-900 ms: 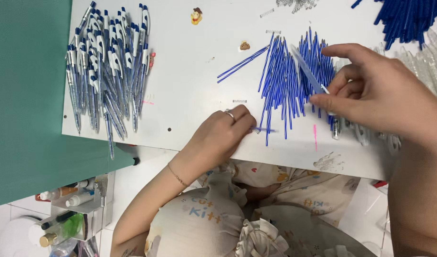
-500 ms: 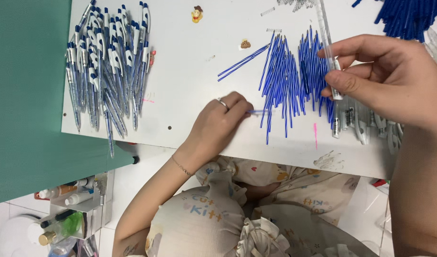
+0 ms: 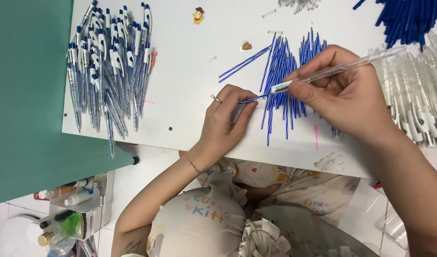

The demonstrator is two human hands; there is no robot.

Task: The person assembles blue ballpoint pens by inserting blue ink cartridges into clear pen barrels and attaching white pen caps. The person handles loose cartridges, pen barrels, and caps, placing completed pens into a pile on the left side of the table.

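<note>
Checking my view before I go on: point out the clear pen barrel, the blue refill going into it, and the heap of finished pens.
Clear pen barrel (image 3: 342, 69), head view, mid-shaft beyond the right hand's fingers.
Blue refill (image 3: 253, 100), head view, bare stretch beside the left hand's fingertips.
Heap of finished pens (image 3: 109, 71), head view, middle of the heap.

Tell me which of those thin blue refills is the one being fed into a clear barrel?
The blue refill pinched in the left hand, its tip meeting the clear barrel in the right hand; the others lie loose.

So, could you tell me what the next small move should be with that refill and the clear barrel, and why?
Probably slide the blue refill further into the clear barrel. The left hand pinches the refill with its tip at the barrel's mouth, and the right hand holds the barrel lined up with it.
</note>
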